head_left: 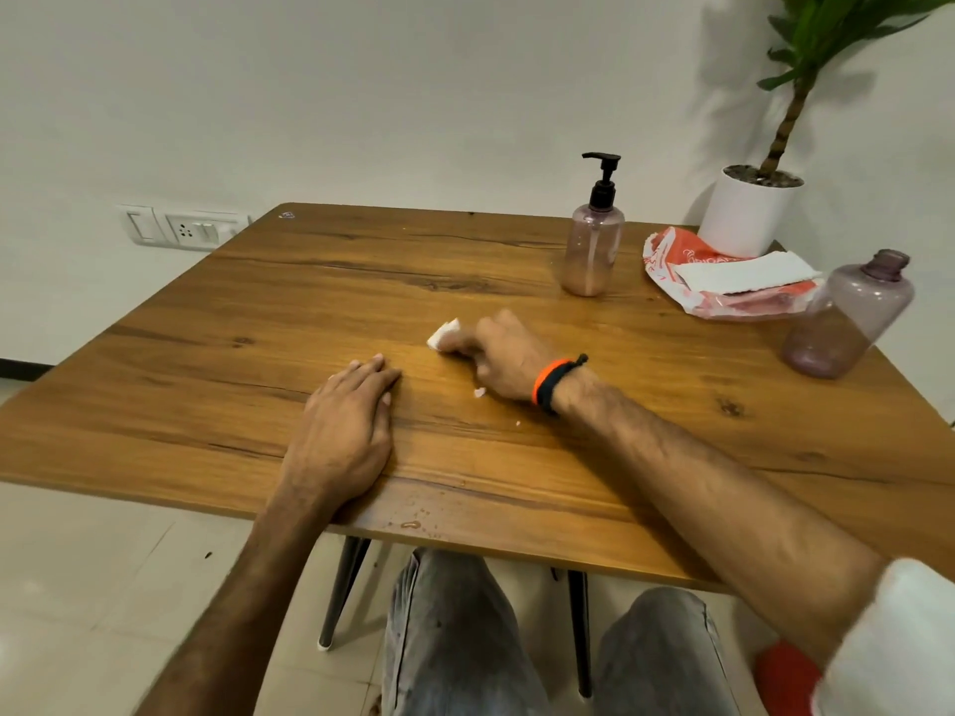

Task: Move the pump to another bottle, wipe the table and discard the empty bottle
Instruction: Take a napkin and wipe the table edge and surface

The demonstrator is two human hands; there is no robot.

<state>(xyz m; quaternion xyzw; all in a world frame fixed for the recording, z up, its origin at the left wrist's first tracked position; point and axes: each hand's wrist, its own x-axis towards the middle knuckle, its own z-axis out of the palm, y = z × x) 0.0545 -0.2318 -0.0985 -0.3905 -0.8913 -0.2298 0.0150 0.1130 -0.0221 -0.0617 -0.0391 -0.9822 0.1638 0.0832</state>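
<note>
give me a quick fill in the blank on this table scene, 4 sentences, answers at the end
1. The black pump sits on the bottle that stands ____ on the table.
2. The open bottle near the right edge has no ____.
3. The right hand presses a white ____ against the tabletop.
4. The left hand lies ____ on the wood, holding nothing.

Missing words: upright; pump; tissue; flat
</note>
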